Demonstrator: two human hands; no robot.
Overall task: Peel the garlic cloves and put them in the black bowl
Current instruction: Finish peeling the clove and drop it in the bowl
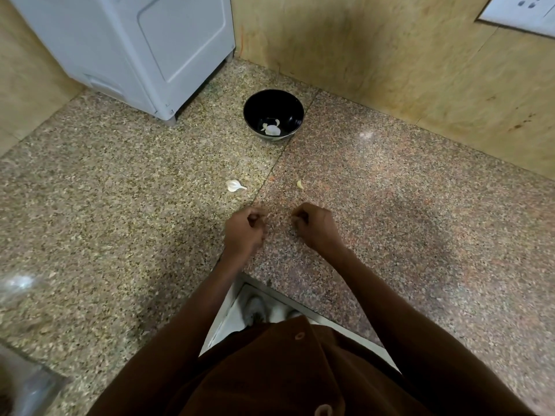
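Note:
The black bowl (264, 105) stands on the granite counter (390, 205) near the back corner, with a few white garlic pieces (271, 129) at its bottom. One unpeeled white garlic clove (235, 185) lies on the counter in front of the bowl. A small yellowish clove (299, 184) lies to its right. My left hand (244, 229) and my right hand (315, 226) hover side by side just nearer than the cloves. Both have curled fingers, and nothing shows in either.
A grey-white appliance (135, 49) stands at the back left beside the bowl. Tan wall panels close off the back and right, with a white socket plate (522, 13) at the top right. The counter's front edge (300, 304) runs just below my forearms.

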